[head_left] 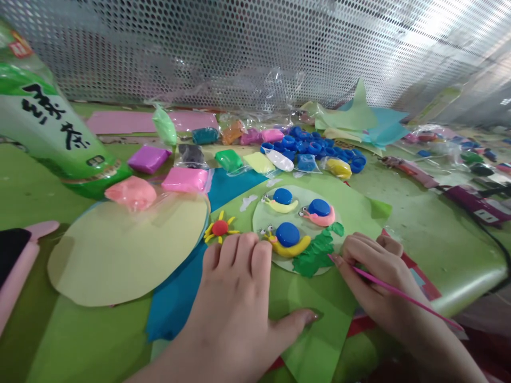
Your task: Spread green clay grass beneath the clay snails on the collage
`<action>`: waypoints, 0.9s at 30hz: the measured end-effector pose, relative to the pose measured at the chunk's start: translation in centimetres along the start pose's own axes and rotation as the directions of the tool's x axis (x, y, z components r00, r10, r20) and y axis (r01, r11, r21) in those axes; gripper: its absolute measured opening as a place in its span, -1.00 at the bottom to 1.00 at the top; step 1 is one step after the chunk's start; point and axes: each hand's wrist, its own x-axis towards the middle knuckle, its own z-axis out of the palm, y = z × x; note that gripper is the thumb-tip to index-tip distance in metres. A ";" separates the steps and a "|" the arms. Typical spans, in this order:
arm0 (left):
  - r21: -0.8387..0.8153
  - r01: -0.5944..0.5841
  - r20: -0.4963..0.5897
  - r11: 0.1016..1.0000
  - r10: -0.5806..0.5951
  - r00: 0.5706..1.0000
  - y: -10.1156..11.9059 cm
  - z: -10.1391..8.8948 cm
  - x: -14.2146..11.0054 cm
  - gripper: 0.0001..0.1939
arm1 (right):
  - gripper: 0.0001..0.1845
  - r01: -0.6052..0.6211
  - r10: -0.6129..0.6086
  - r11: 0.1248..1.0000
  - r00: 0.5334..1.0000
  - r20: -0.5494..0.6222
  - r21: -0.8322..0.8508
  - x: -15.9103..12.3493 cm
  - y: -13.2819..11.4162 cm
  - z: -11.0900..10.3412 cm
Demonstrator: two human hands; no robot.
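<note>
My left hand (239, 282) rests palm down on the green paper star (319, 324), thumb stretched out to the right, fingers bent at the tips. In my right hand (375, 271) is a thin pink clay modelling tool (399, 292), held like a pen. Its tip touches a dark green clay leaf (315, 254) on the pale round card (261, 213). On that card sit three clay snails with blue bottle-cap shells: a yellow snail (291, 247), a pink snail (325, 219) and a pale yellow-green snail (285, 206). A clay sun (220, 228) lies left of the card.
A green tea bottle (51, 117) leans in at left, near a cream paper oval (131, 255). Behind are bagged clay packs, including a purple one (149, 158), and a pile of blue bottle caps (315, 146). Paper stars (359, 117) lean near the perforated metal panel (239, 48).
</note>
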 end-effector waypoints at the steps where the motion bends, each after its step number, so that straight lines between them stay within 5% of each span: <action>1: -0.001 0.002 -0.006 1.000 -0.002 1.000 0.0 0.0 0.0 -0.41 | -0.68 -0.007 0.007 1.000 1.000 -0.006 0.003 -0.1 0.0 0.0; 10: -0.006 0.022 -0.011 1.000 -0.022 1.000 0.1 0.0 -0.1 -0.40 | -0.69 -0.051 0.050 0.983 0.999 0.009 0.178 -0.6 0.6 -0.1; 17: -0.003 0.010 -0.007 1.000 -0.010 1.000 0.0 -0.1 -0.1 -0.38 | -0.71 0.058 -0.079 0.989 0.985 0.153 0.133 0.0 0.1 -0.3; 27: -0.008 0.004 -0.009 1.000 -0.004 1.000 0.0 -0.1 -0.1 -0.39 | -0.68 0.060 -0.069 0.995 0.989 0.133 0.076 0.0 0.5 -0.4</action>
